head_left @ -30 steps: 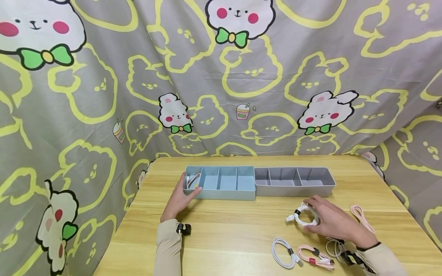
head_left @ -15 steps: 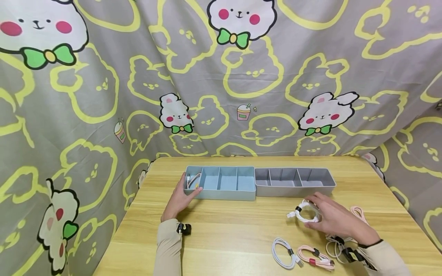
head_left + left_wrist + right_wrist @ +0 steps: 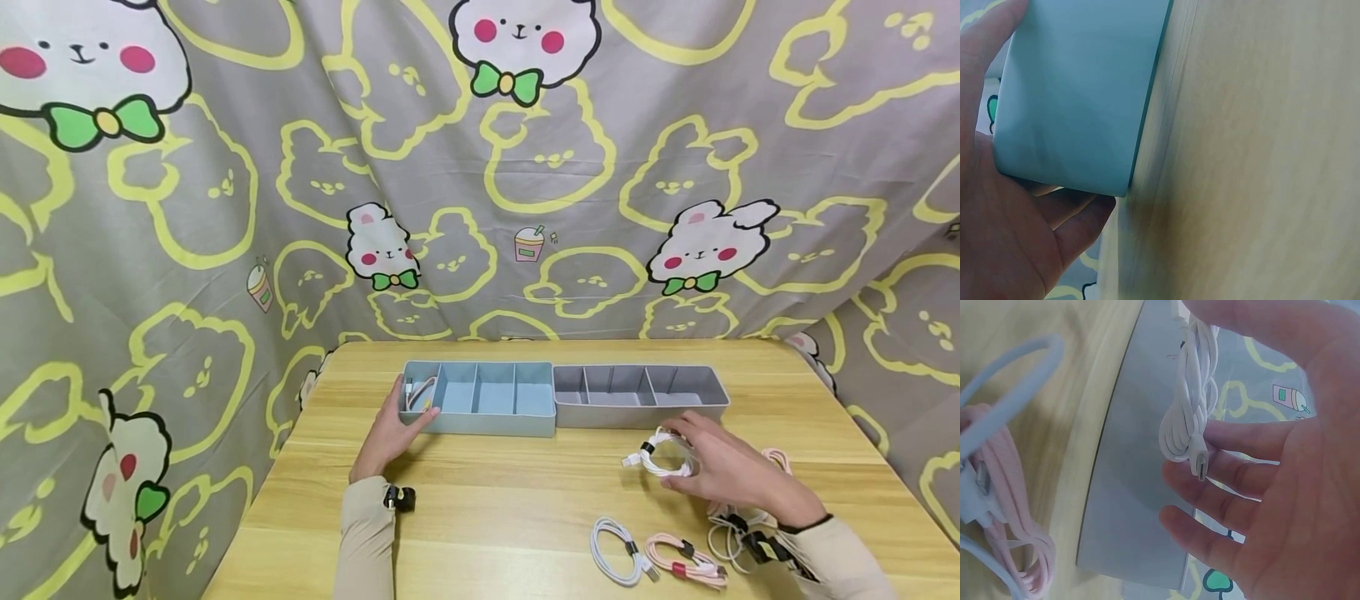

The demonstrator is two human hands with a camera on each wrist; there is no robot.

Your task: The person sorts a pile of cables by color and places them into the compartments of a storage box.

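My right hand (image 3: pixel 727 467) holds a coiled white charging cable (image 3: pixel 663 454) with a black strap, above the table in front of the grey box. In the right wrist view the coil (image 3: pixel 1192 394) hangs between thumb and fingers, its metal plug pointing down. My left hand (image 3: pixel 392 429) grips the left end of a light blue divided storage box (image 3: pixel 487 423), thumb on the front wall and fingers round the end. In the left wrist view the box's outer wall (image 3: pixel 1079 94) fills the palm side. A pinkish cable (image 3: pixel 429 385) lies in its leftmost compartment.
A grey divided box (image 3: pixel 637 415) abuts the blue one on the right. On the table lie a white cable coil (image 3: pixel 617 552), a pink coil (image 3: pixel 686 560) with a red strap, and more cables partly hidden beneath the right forearm. Patterned curtain (image 3: pixel 465 183) stands behind.
My right hand has moved slightly toward the grey box, carrying the white cable. The left hand stays on the blue box.
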